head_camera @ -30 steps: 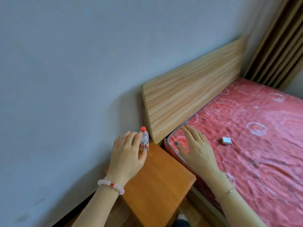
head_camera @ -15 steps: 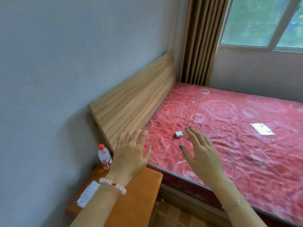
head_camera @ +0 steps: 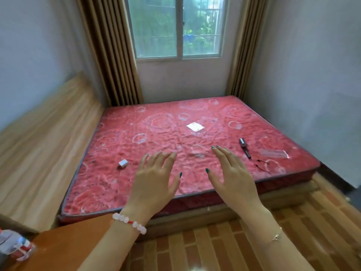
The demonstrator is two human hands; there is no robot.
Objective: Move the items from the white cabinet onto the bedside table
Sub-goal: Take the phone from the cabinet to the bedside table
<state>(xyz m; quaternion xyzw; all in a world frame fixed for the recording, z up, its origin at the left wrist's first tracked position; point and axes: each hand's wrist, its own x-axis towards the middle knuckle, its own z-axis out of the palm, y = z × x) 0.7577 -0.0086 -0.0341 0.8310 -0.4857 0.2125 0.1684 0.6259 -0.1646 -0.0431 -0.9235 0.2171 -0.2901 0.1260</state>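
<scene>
My left hand (head_camera: pixel 154 182) and my right hand (head_camera: pixel 232 177) hover side by side over the near edge of the red mattress (head_camera: pixel 175 137), fingers spread, holding nothing. The orange wooden bedside table (head_camera: pixel 64 249) fills the lower left corner. A blurred plastic bottle with a red and white label (head_camera: pixel 14 246) lies at its left edge. On the mattress lie a small white box (head_camera: pixel 123 163), a white card (head_camera: pixel 195 126), a dark metal tool (head_camera: pixel 244 147), a clear plastic piece (head_camera: pixel 274 153) and a black loop of cord (head_camera: pixel 262 165). The white cabinet is out of view.
A light wooden headboard (head_camera: pixel 45 145) runs along the left wall. Brown curtains (head_camera: pixel 111 49) flank a window (head_camera: pixel 177 26) behind the bed. Brick-pattern flooring (head_camera: pixel 254 241) lies in front of the bed. A grey wall (head_camera: pixel 312 75) bounds the right side.
The view has swung right from the bedside table to the whole bed. My left hand let go of the bottle and both hands moved out over the mattress.
</scene>
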